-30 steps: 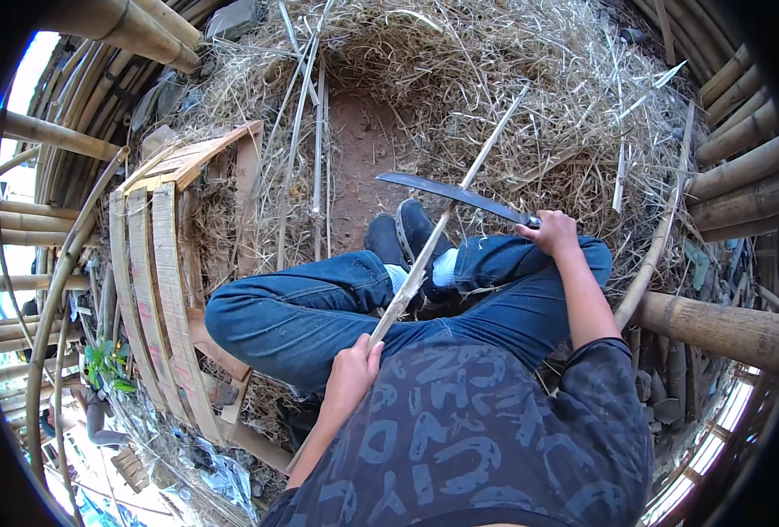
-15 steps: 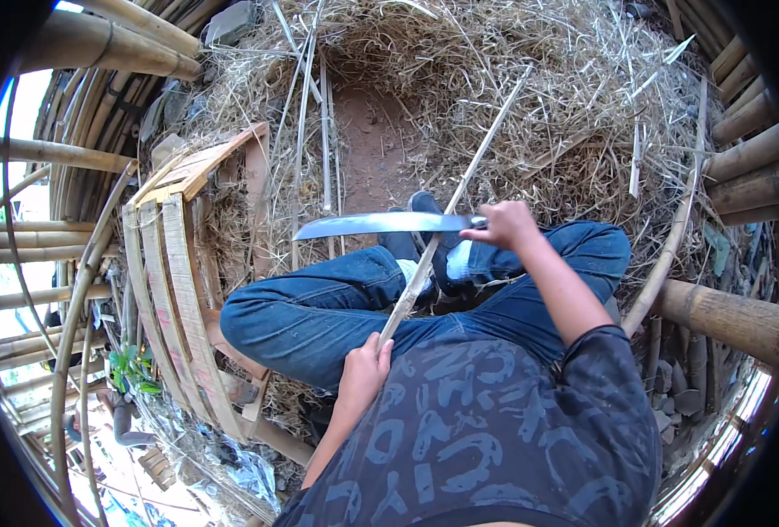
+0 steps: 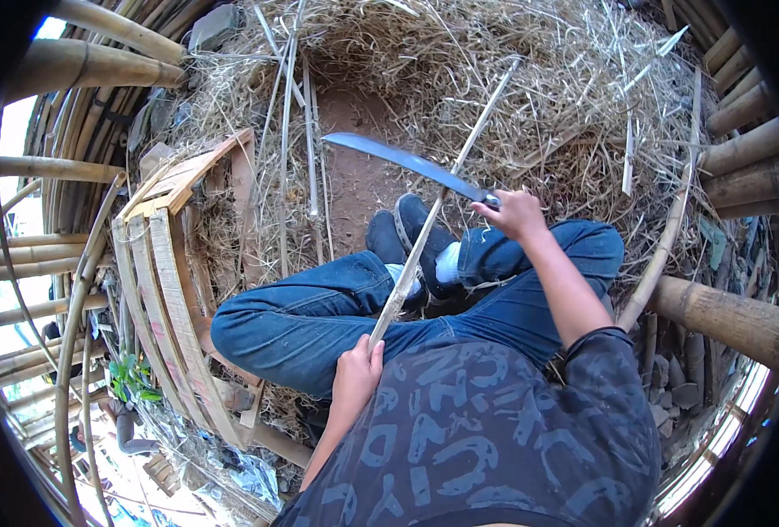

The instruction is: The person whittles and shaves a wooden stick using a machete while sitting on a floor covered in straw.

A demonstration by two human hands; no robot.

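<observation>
My left hand (image 3: 357, 373), close to my body, is wrapped round the near end of a long pale bamboo strip (image 3: 469, 143). The strip slants away from me to the far right, over my crossed legs and past my shoes. My right hand (image 3: 518, 213) grips the dark handle of a machete (image 3: 398, 156). Its long curved blade points to the far left and crosses the strip beyond my shoes. The blade appears to touch the strip there. Most of the handle is hidden inside my fingers.
Dry shavings (image 3: 574, 114) cover the ground around me. Several split bamboo strips (image 3: 311, 167) lie ahead to the left. A slatted wooden bench (image 3: 174, 290) stands at my left. Thick bamboo poles (image 3: 723, 321) hem in the right, with more poles (image 3: 42, 255) at the left.
The machete has moved farther along the strip, away from me, and its tip has swung up toward the far side. My left hand still holds the strip's near end.
</observation>
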